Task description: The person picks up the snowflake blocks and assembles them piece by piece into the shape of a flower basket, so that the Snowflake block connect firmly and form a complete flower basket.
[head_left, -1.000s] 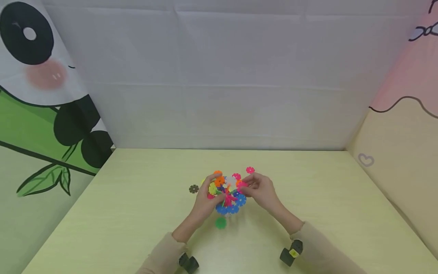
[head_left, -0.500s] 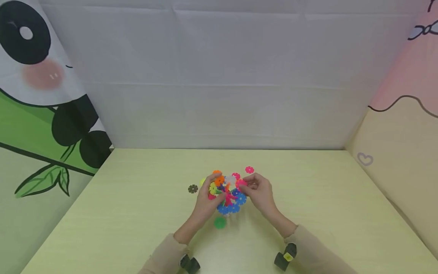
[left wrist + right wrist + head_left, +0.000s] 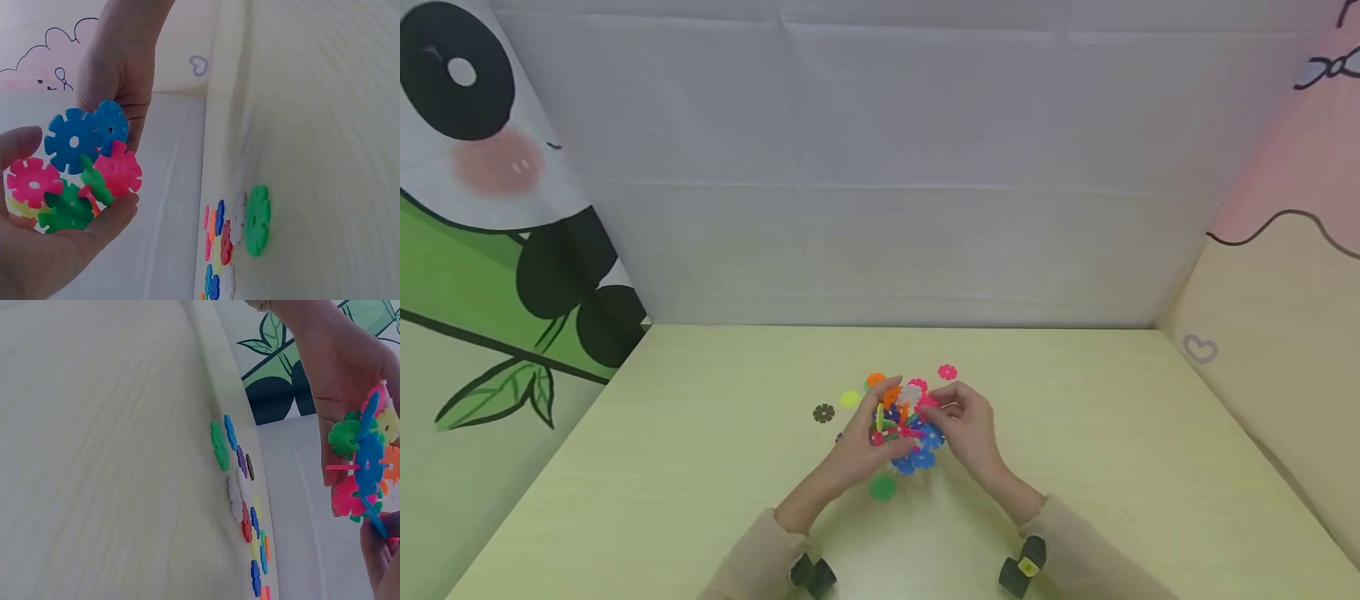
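Observation:
A cluster of interlocking plastic snowflake discs (image 3: pixel 925 437) hangs above the table, with blue, pink, green, yellow and orange pieces slotted together at angles. My left hand (image 3: pixel 859 452) grips its left side, thumb in front and fingers behind. At the right side my right hand (image 3: pixel 968 422) pinches a pink disc (image 3: pixel 928 403) between thumb and fingers. Whether that disc is joined to the cluster cannot be made out. In the left wrist view, blue discs (image 3: pixel 74 141) stand up out of the cluster. From the right wrist, a blue disc (image 3: pixel 369 464) appears edge-on beside green and pink ones.
Loose discs lie on the table beneath and around the hands: a green disc (image 3: pixel 883 487) in front, a dark disc (image 3: pixel 823 413) and a yellow disc (image 3: pixel 850 399) at left, a pink disc (image 3: pixel 947 372) behind. A white cloth wall (image 3: pixel 880 250) closes the back.
My left hand has turned the cluster and shifted slightly right, uncovering the yellow disc on the table. The right hand stays nearly in place, its forearm a little further left than at first.

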`<control>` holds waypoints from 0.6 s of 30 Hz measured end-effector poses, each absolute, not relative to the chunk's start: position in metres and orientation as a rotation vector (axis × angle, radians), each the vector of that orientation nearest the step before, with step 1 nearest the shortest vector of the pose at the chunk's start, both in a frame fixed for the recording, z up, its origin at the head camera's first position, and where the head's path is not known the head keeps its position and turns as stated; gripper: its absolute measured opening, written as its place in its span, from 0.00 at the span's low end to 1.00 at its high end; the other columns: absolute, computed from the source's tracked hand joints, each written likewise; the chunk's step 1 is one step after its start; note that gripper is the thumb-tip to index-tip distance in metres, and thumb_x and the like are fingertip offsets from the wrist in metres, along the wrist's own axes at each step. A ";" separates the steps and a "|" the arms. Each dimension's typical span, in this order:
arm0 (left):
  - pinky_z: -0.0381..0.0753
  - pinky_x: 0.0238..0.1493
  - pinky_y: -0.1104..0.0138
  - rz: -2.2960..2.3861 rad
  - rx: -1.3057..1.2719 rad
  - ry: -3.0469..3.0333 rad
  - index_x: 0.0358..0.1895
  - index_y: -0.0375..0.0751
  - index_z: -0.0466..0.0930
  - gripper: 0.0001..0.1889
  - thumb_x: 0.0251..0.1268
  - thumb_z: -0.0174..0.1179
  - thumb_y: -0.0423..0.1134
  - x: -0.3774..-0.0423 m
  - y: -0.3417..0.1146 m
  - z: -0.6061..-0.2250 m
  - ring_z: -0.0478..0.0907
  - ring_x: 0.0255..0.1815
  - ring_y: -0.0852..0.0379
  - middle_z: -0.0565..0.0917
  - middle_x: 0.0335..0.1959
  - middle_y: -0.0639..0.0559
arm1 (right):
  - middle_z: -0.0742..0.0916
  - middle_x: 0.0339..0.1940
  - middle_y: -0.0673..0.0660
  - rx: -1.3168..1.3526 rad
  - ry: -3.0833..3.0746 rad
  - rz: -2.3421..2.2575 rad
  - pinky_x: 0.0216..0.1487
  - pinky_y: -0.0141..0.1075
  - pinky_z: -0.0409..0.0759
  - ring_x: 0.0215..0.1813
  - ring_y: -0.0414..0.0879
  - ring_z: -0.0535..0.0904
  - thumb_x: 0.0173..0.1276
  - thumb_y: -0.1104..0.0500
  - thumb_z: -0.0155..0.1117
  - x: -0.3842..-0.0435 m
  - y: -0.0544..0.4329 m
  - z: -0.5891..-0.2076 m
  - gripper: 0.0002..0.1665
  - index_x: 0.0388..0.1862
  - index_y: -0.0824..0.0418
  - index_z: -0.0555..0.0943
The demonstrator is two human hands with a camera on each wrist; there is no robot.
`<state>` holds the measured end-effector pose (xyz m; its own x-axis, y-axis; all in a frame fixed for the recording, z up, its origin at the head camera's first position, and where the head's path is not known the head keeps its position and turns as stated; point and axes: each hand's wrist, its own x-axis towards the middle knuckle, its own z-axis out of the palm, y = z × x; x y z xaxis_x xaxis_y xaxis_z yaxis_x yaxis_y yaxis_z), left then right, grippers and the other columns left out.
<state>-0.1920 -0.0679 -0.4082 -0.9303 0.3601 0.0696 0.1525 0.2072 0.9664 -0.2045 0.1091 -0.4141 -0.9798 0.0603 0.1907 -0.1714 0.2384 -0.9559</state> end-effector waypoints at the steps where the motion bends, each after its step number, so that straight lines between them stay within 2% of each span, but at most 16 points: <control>1: 0.66 0.68 0.33 1.832 0.508 2.296 0.75 0.48 0.55 0.37 0.65 0.62 0.36 -0.193 -0.068 -0.408 0.53 0.77 0.35 0.57 0.77 0.40 | 0.87 0.41 0.66 0.117 -2.307 1.825 0.39 0.20 0.81 0.36 0.45 0.86 0.62 0.68 0.70 -0.203 0.109 -0.413 0.11 0.43 0.70 0.82; 4: 0.68 0.67 0.34 1.922 0.474 2.314 0.72 0.47 0.61 0.33 0.65 0.60 0.32 -0.192 -0.066 -0.408 0.54 0.76 0.35 0.60 0.75 0.40 | 0.87 0.43 0.67 0.139 -2.274 1.821 0.41 0.21 0.81 0.38 0.44 0.86 0.62 0.68 0.70 -0.202 0.109 -0.411 0.12 0.44 0.70 0.82; 6: 0.70 0.66 0.35 1.968 0.443 2.350 0.71 0.45 0.63 0.31 0.64 0.58 0.29 -0.191 -0.063 -0.410 0.55 0.75 0.34 0.62 0.75 0.39 | 0.88 0.44 0.67 0.150 -2.243 1.837 0.41 0.21 0.82 0.37 0.39 0.86 0.62 0.68 0.70 -0.201 0.109 -0.410 0.12 0.44 0.70 0.83; 11: 0.80 0.60 0.46 2.036 0.384 2.373 0.69 0.45 0.65 0.30 0.63 0.56 0.26 -0.190 -0.058 -0.411 0.60 0.72 0.36 0.63 0.74 0.40 | 0.89 0.40 0.70 0.152 -2.146 1.876 0.37 0.23 0.83 0.31 0.28 0.83 0.61 0.70 0.69 -0.200 0.105 -0.412 0.11 0.42 0.72 0.83; 13: 0.82 0.59 0.49 2.048 0.380 2.375 0.69 0.45 0.66 0.30 0.63 0.55 0.25 -0.190 -0.057 -0.410 0.61 0.71 0.37 0.64 0.73 0.40 | 0.89 0.38 0.71 0.151 -2.125 1.874 0.36 0.23 0.83 0.30 0.28 0.83 0.61 0.70 0.69 -0.199 0.104 -0.413 0.10 0.42 0.73 0.84; 18: 0.80 0.61 0.48 2.076 0.368 2.372 0.68 0.43 0.67 0.29 0.62 0.55 0.24 -0.189 -0.055 -0.410 0.63 0.70 0.37 0.65 0.72 0.39 | 0.89 0.37 0.70 0.150 -2.119 1.862 0.35 0.27 0.85 0.30 0.28 0.83 0.61 0.70 0.70 -0.199 0.102 -0.414 0.09 0.40 0.72 0.85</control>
<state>-0.1888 -0.0551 -0.4102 -0.9727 0.1524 0.1752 0.1938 0.1173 0.9740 -0.1989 0.1025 -0.4138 -0.9447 0.1277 0.3020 -0.2831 0.1468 -0.9478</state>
